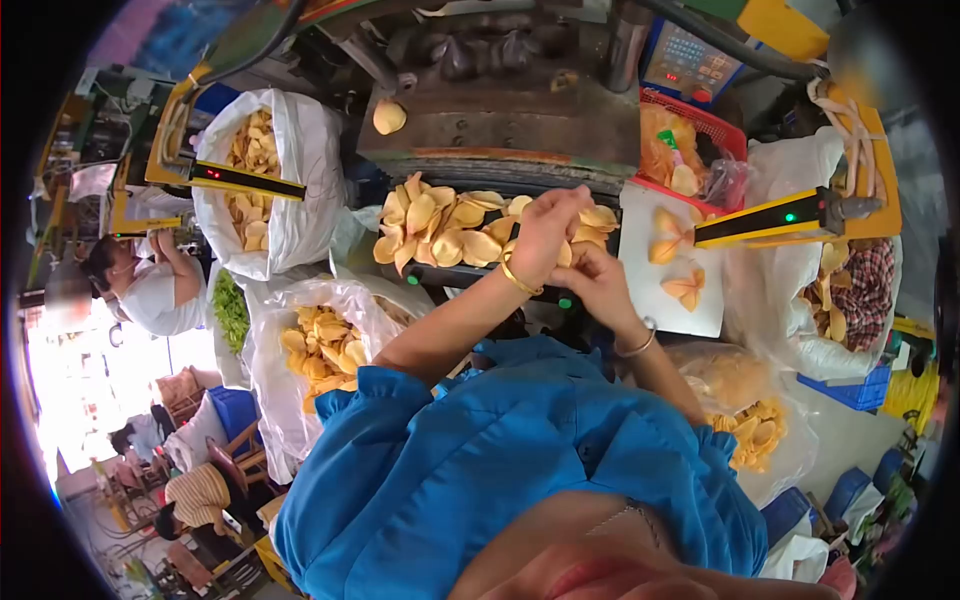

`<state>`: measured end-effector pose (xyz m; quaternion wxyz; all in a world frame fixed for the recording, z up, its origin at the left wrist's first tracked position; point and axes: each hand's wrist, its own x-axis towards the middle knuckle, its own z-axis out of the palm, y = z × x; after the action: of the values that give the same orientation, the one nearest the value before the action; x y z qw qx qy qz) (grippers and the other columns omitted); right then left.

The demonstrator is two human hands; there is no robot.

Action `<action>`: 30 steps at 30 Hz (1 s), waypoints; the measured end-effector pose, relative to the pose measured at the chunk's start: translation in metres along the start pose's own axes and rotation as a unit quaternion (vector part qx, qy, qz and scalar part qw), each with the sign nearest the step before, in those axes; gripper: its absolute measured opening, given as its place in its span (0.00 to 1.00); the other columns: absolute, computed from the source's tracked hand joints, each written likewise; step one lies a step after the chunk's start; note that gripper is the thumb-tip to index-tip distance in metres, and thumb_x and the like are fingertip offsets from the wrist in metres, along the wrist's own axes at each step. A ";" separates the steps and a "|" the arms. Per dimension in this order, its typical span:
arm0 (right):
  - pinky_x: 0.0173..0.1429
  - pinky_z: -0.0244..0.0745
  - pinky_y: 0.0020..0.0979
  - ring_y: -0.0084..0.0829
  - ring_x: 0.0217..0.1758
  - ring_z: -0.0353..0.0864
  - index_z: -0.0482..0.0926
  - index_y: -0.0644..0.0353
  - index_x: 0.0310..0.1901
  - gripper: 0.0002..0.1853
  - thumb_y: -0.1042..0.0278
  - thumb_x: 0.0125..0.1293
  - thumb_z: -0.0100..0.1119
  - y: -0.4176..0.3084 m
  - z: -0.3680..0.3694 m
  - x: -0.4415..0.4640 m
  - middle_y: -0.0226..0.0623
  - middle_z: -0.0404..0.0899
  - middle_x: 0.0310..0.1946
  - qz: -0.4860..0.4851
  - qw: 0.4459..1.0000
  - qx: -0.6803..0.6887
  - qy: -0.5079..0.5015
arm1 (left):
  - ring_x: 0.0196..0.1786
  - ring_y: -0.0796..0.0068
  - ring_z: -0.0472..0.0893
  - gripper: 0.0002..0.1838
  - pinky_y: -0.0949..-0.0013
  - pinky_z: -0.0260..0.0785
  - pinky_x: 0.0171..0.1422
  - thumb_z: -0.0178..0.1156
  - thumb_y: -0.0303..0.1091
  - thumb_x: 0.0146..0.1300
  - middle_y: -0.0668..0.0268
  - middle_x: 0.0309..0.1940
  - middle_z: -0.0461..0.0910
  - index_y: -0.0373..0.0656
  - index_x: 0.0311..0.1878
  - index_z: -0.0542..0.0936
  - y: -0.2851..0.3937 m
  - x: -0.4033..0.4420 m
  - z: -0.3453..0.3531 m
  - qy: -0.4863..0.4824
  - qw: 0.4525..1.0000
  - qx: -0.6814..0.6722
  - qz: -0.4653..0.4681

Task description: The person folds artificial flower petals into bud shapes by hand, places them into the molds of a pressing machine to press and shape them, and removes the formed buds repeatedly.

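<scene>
My left hand (541, 238), with a gold bangle at the wrist, is raised over a row of yellow petal-shaped pieces (440, 222) at the machine's front edge. Its fingers are closed together; what they hold, if anything, is hidden. Close beside it, my right hand (604, 288) has its fingers pinched at a small yellow petal (565, 255) between the two hands. To the right, a white board (640, 290) carries joined orange petal clusters (684, 289).
A heavy metal press (500, 120) stands ahead, a loose petal (389, 117) on it. Yellow-black sensor bars (250, 180) flank both sides. Petal-filled white sacks (315, 150) stand left and right. A red basket (735, 135) and control panel (685, 60) are at right. Other people (160, 285) work at left.
</scene>
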<state>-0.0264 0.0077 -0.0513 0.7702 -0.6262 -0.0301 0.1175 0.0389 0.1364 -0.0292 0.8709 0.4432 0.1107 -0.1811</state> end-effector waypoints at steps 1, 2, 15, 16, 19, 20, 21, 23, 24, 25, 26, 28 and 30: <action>0.34 0.67 0.16 0.18 0.28 0.73 0.78 0.63 0.37 0.06 0.78 0.58 0.64 0.000 0.000 0.004 0.28 0.77 0.27 0.005 1.000 -0.022 0.004 | 0.25 0.81 0.71 0.11 0.81 0.61 0.31 0.58 0.35 0.67 0.68 0.24 0.76 0.37 0.43 0.82 0.003 0.001 -0.009 -0.040 0.995 -0.076 -0.049; 0.34 0.67 0.16 0.18 0.28 0.72 0.78 0.63 0.35 0.04 0.78 0.59 0.63 0.000 0.002 0.007 0.28 0.77 0.26 0.010 0.999 -0.043 0.012 | 0.26 0.80 0.72 0.11 0.81 0.63 0.32 0.57 0.35 0.67 0.67 0.24 0.77 0.37 0.44 0.82 0.005 -0.001 -0.018 -0.079 0.980 -0.150 -0.101; 0.35 0.66 0.17 0.19 0.28 0.71 0.81 0.63 0.40 0.06 0.75 0.60 0.62 -0.023 0.043 0.065 0.28 0.77 0.26 0.012 0.997 -0.081 -0.014 | 0.36 0.81 0.78 0.07 0.82 0.70 0.42 0.63 0.21 0.59 0.64 0.34 0.82 0.35 0.41 0.81 0.062 -0.032 -0.099 -0.117 0.968 0.223 -0.025; 0.34 0.66 0.17 0.18 0.27 0.71 0.81 0.62 0.40 0.07 0.74 0.60 0.63 -0.031 0.037 0.077 0.28 0.78 0.26 0.025 0.985 -0.158 -0.062 | 0.36 0.81 0.79 0.07 0.82 0.70 0.43 0.63 0.20 0.59 0.64 0.35 0.82 0.34 0.41 0.81 0.068 -0.029 -0.093 -0.111 0.954 0.278 -0.021; 0.34 0.67 0.17 0.18 0.27 0.72 0.82 0.62 0.40 0.07 0.74 0.60 0.63 -0.045 0.027 0.100 0.27 0.79 0.27 0.031 0.956 -0.265 -0.121 | 0.36 0.80 0.79 0.06 0.82 0.71 0.43 0.62 0.20 0.59 0.63 0.35 0.82 0.34 0.41 0.81 0.066 -0.011 -0.090 -0.088 0.954 0.288 -0.007; 0.34 0.67 0.18 0.18 0.27 0.72 0.82 0.62 0.40 0.07 0.74 0.60 0.62 -0.046 0.028 0.105 0.27 0.80 0.28 0.025 0.951 -0.284 -0.117 | 0.36 0.80 0.79 0.05 0.82 0.71 0.43 0.62 0.20 0.60 0.63 0.34 0.82 0.35 0.40 0.81 0.064 -0.005 -0.093 -0.081 0.963 0.256 -0.006; 0.34 0.67 0.18 0.18 0.27 0.72 0.83 0.62 0.40 0.06 0.74 0.60 0.62 -0.043 0.029 0.107 0.27 0.80 0.29 0.020 0.948 -0.297 -0.108 | 0.36 0.80 0.79 0.04 0.81 0.72 0.44 0.62 0.21 0.61 0.63 0.34 0.82 0.35 0.39 0.81 0.062 -0.001 -0.098 -0.075 0.971 0.227 -0.011; 0.34 0.68 0.18 0.18 0.28 0.72 0.83 0.62 0.39 0.06 0.75 0.60 0.61 -0.028 0.032 0.112 0.27 0.81 0.29 0.019 0.951 -0.293 -0.097 | 0.36 0.79 0.79 0.03 0.80 0.72 0.44 0.62 0.22 0.61 0.63 0.34 0.82 0.35 0.38 0.81 0.058 0.002 -0.108 -0.063 0.975 0.212 -0.027; 0.35 0.69 0.19 0.19 0.29 0.74 0.83 0.63 0.40 0.06 0.76 0.60 0.61 -0.019 0.033 0.115 0.27 0.82 0.31 -0.074 0.940 -0.323 -0.082 | 0.35 0.80 0.79 0.03 0.80 0.72 0.43 0.63 0.22 0.60 0.63 0.33 0.82 0.35 0.38 0.81 0.053 0.005 -0.108 -0.043 0.988 0.147 -0.031; 0.35 0.69 0.21 0.20 0.30 0.75 0.82 0.64 0.40 0.07 0.77 0.61 0.60 -0.011 0.032 0.119 0.28 0.83 0.32 -0.168 0.918 -0.355 -0.064 | 0.35 0.80 0.79 0.03 0.80 0.72 0.42 0.63 0.22 0.60 0.63 0.32 0.82 0.35 0.37 0.81 0.048 0.011 -0.105 -0.026 0.996 0.080 -0.031; 0.36 0.70 0.22 0.21 0.31 0.76 0.82 0.65 0.40 0.07 0.77 0.61 0.59 -0.006 0.030 0.124 0.29 0.83 0.34 -0.261 0.884 -0.386 -0.044 | 0.35 0.80 0.79 0.03 0.79 0.72 0.41 0.64 0.22 0.59 0.63 0.31 0.82 0.35 0.37 0.81 0.043 0.018 -0.102 -0.010 1.000 0.009 -0.028; 0.37 0.72 0.24 0.24 0.32 0.79 0.82 0.65 0.41 0.08 0.78 0.61 0.58 -0.006 0.031 0.115 0.31 0.84 0.36 -0.302 0.877 -0.372 0.030 | 0.34 0.80 0.78 0.04 0.79 0.73 0.40 0.64 0.22 0.58 0.63 0.31 0.82 0.34 0.36 0.82 0.044 0.026 -0.104 0.007 0.998 -0.062 -0.027; 0.38 0.72 0.25 0.25 0.33 0.80 0.83 0.65 0.41 0.08 0.79 0.61 0.57 -0.025 0.025 0.114 0.33 0.85 0.36 -0.270 0.902 -0.328 0.078 | 0.34 0.78 0.79 0.04 0.78 0.73 0.41 0.64 0.23 0.59 0.62 0.31 0.82 0.34 0.37 0.82 0.065 0.048 -0.114 0.016 0.994 -0.105 0.006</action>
<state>0.0826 0.0515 -0.0333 0.5231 -0.8185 -0.1751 -0.1606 0.1052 0.2541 -0.0653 0.9117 0.3531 0.1407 -0.1561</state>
